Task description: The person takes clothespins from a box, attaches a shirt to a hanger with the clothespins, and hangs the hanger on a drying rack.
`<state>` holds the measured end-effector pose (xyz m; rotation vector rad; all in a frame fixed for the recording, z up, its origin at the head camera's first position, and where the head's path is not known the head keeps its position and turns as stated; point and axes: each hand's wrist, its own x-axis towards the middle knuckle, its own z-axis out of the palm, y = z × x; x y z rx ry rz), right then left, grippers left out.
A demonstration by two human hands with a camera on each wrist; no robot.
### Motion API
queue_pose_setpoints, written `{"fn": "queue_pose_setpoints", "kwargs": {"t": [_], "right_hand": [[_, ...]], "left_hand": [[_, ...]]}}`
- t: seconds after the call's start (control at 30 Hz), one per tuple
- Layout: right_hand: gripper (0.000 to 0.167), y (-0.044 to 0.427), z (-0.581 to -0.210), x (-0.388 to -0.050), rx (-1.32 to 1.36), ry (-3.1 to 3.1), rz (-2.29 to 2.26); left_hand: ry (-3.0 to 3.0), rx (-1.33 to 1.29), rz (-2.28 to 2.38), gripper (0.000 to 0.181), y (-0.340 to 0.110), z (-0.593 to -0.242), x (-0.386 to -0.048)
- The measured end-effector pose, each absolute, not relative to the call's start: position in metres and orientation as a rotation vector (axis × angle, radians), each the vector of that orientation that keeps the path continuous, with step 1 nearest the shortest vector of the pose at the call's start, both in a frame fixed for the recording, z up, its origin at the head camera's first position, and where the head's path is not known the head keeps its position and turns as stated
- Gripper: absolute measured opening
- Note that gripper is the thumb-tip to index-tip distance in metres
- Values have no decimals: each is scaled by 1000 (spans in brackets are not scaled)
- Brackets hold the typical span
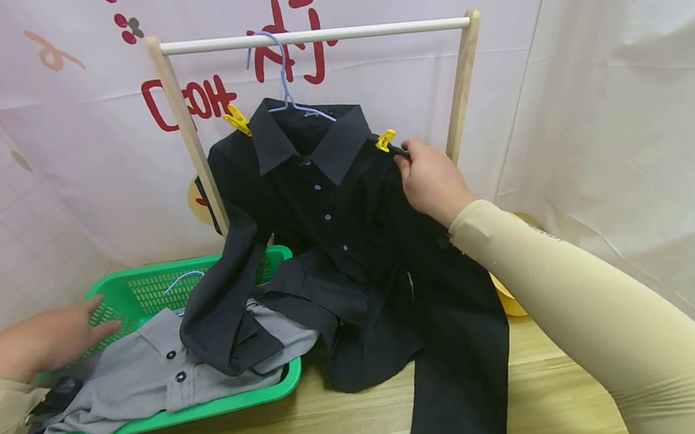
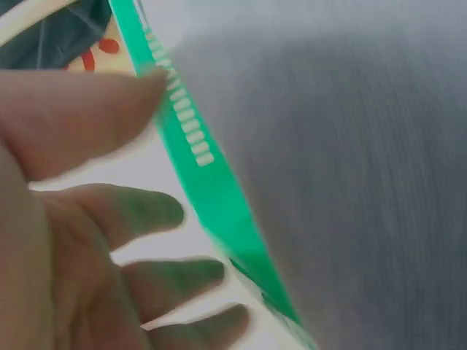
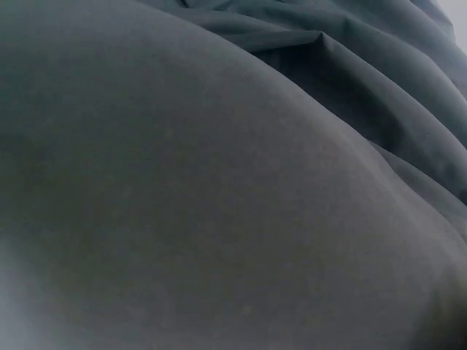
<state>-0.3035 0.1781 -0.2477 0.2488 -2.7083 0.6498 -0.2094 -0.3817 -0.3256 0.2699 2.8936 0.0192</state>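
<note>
A black button-up shirt [image 1: 362, 243] hangs on a light blue wire hanger [image 1: 284, 78] from the rack's white bar. Yellow clothespins sit on both its shoulders, one on the left [image 1: 238, 120] and one on the right [image 1: 385, 140]. Just outside the right clothespin, my right hand [image 1: 437, 178] pinches the shirt's shoulder. Dark cloth [image 3: 219, 189] fills the right wrist view, hiding that hand's fingers there. Over the left end of the green basket [image 1: 173, 417], my left hand [image 1: 63, 335] has its fingers spread and holds nothing. Grey shirts [image 1: 144, 372] lie in the basket below it.
The rack has wooden uprights, left [image 1: 188, 134] and right [image 1: 465, 82]. Another blue hanger [image 1: 184, 279] pokes out of the basket. One black sleeve [image 1: 221, 304] drapes over the basket. Behind my right forearm, a yellow object [image 1: 510, 298] stands on the wooden table [image 1: 341, 431].
</note>
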Motion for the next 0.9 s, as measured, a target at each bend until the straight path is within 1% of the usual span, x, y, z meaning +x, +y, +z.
{"fn": "queue_pose_setpoints", "kwargs": {"t": [0.1, 0.3, 0.5, 0.73, 0.8, 0.9], "right_hand": [[42, 179, -248, -303, 252, -2706, 649], [39, 181, -250, -303, 257, -2705, 644], [34, 184, -253, -304, 262, -2693, 637], [30, 185, -256, -304, 268, -2697, 644], [31, 186, -256, -304, 267, -2697, 645], [30, 185, -256, -303, 261, -2700, 641]], "left_hand": [[2907, 263, 54, 92, -365, -321, -209], [2939, 341, 88, 89, -317, -314, -207], [2928, 430, 55, 81, -279, -315, -205], [2837, 426, 195, 86, -253, -312, -204], [2814, 454, 201, 82, -247, -311, -202], [2816, 521, 133, 65, -239, -311, -201]]}}
